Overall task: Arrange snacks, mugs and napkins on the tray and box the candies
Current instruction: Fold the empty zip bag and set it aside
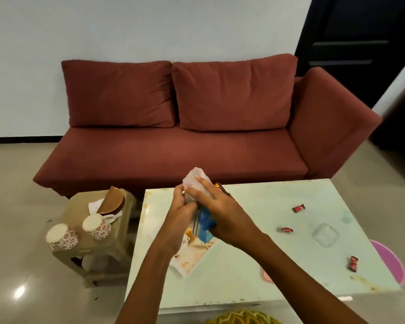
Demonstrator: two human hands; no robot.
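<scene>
Both hands meet over the left part of the pale table [255,265]. My left hand [181,212] and my right hand [216,212] together grip a white napkin [195,180] that sticks up above the fingers. Under them lies a picture-printed tray [194,251] with a blue snack packet [205,224] on it. Three red wrapped candies lie on the table: one [299,208], one [285,229] and one [353,263]. A clear plastic box [325,234] sits among them. Two white mugs with red flowers, one [62,236] and the other [98,225], lie on a low stool.
The beige stool [98,253] stands left of the table and also carries a brown round plate [111,202] and paper. A dark red sofa [185,146] runs behind the table. A pink round object [391,260] shows past the table's right edge.
</scene>
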